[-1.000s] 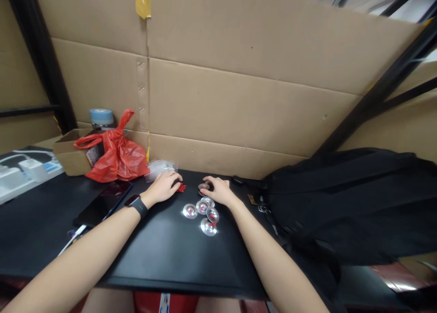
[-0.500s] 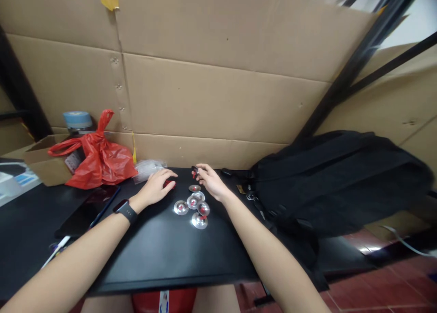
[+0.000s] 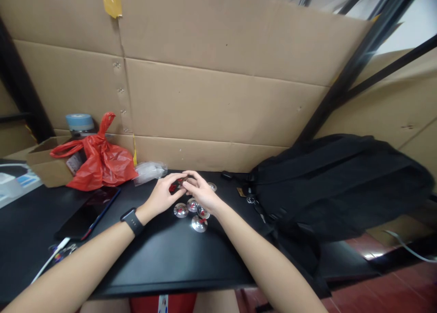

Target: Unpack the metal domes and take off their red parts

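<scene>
Both my hands meet over the far middle of the black table. My left hand (image 3: 165, 192), with a dark watch (image 3: 132, 220) at the wrist, curls its fingers and thumb round small red and metal pieces. Between the hands is a finger cymbal (image 3: 183, 182) with a red loop, partly hidden; my right hand (image 3: 202, 194) pinches it from the right. Just below the hands lie several silver finger cymbals with red loops, among them a left one (image 3: 180, 210) and a front one (image 3: 199, 224). Another cymbal (image 3: 212, 186) shows partly behind my right hand.
A red plastic bag (image 3: 102, 165), a cardboard box (image 3: 51, 169) and clear plastic wrapping (image 3: 150, 172) stand at the back left. A phone (image 3: 87, 213) with a white cable lies nearer. A black backpack (image 3: 334, 185) fills the right. Cardboard (image 3: 211, 108) walls the back.
My right hand has moved left with its finger cymbal to meet my left hand. My left hand has shifted slightly right, its fingers now curled round the pieces.
</scene>
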Motion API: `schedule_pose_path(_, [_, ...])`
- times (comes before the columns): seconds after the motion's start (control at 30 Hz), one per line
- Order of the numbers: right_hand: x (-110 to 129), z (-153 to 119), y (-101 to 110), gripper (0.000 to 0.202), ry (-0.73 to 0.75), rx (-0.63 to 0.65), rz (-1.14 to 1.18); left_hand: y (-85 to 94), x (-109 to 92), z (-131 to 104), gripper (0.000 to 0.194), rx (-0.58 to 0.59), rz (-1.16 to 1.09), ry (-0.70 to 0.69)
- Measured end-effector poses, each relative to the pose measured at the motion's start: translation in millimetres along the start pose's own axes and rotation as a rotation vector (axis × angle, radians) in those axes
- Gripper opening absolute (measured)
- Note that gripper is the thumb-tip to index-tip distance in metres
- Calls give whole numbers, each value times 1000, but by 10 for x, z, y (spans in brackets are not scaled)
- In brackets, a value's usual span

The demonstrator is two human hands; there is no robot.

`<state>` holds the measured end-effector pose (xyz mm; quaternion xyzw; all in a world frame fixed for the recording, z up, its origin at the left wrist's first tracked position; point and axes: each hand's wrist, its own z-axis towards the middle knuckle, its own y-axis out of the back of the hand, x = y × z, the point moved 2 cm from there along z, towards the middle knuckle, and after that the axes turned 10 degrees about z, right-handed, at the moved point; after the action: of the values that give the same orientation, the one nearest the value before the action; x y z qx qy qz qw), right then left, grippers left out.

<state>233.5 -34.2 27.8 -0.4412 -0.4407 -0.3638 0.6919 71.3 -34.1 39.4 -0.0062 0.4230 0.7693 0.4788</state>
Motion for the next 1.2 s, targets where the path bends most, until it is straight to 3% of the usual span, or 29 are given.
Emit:
schedule_pose_path(0.1, [34,-9,-16,39,28,-52,10,12,88,-6,42,-158,4,135])
schedule_pose_path(0.17, [48,-11,-26,38,39,-88,23,24,145,-9,38,-213,-19,221])
schedule_pose_path(0.27, [62,-15,-42,40,53,-90,-12,37,177,-1,22,-140,-87,250])
schedule_pose_path(0.5, [58,-15,-3,49,72,-14,-120,51,89,10,27,10,-204,210])
schedule_pose_path(0.87, [32,-42,-4,52,52,37,-199,21,139,7,12,115,44,47])
schedule_pose_path(0.97, [45,-19,19,53,80,0,-221,13,182,16,13,114,116,22])
schedule_pose_path(1.1, [149,43,210,45,184,-82,-290,83,327,32,14,99,295,32])
schedule_pose_path(1.2, [266,70,492,30,253,-145,-613,164,463,28,14,97,436,58])
